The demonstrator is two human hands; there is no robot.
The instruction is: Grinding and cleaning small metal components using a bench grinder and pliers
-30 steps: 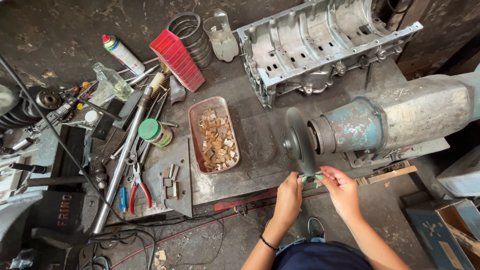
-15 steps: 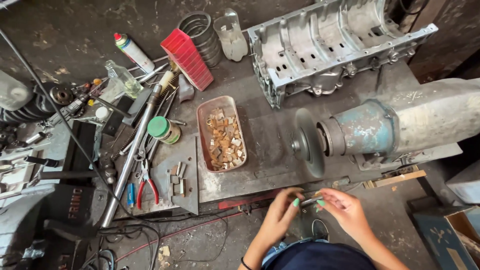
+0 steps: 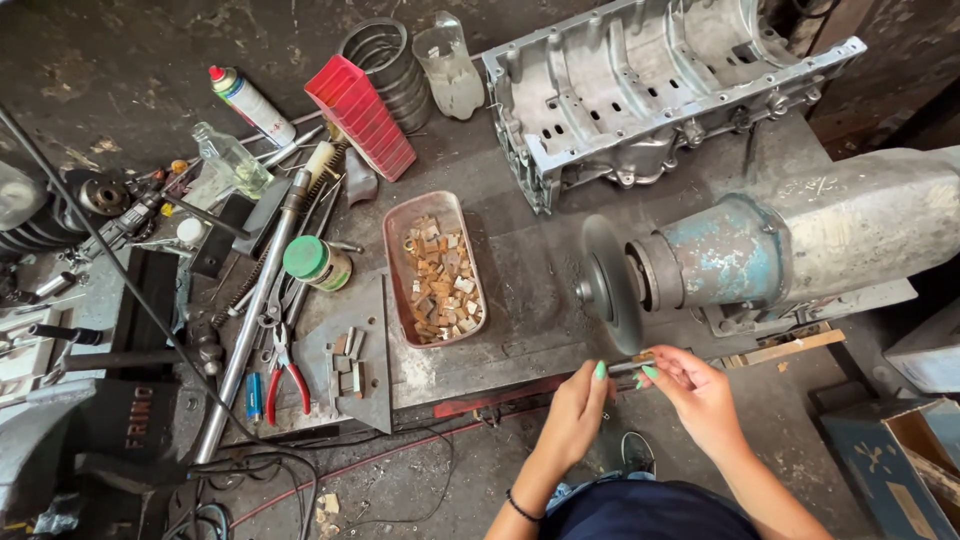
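Pinching a small, thin grey metal piece between both hands, I hold it level just under the lower edge of the dark round grinding wheel. My left hand grips its left end, fingers pressed together around it, the green-painted thumbnail up. My right hand takes the right end the same way, its fingers curled and closed on the piece. Whether the piece actually touches the wheel I cannot tell; it sits right beside the rim. A black band rings my left wrist.

Just beyond my hands runs the front edge of the stained grey metal tabletop. The wheel is mounted on a chipped blue and grey motor housing that stretches off to my right.

To the left of the wheel lies a pinkish oblong tray filled with small brown and tan metal bits. Left of that stands a squat jar with a green lid, and nearer me red-handled pliers lie beside a long steel tube.

Farther back, a large cast aluminium engine casing rests on the tabletop. Left of it are a red ribbed plastic tray tilted on edge, a coil of dark rings, a clear plastic bottle and a white spray can with a red cap.
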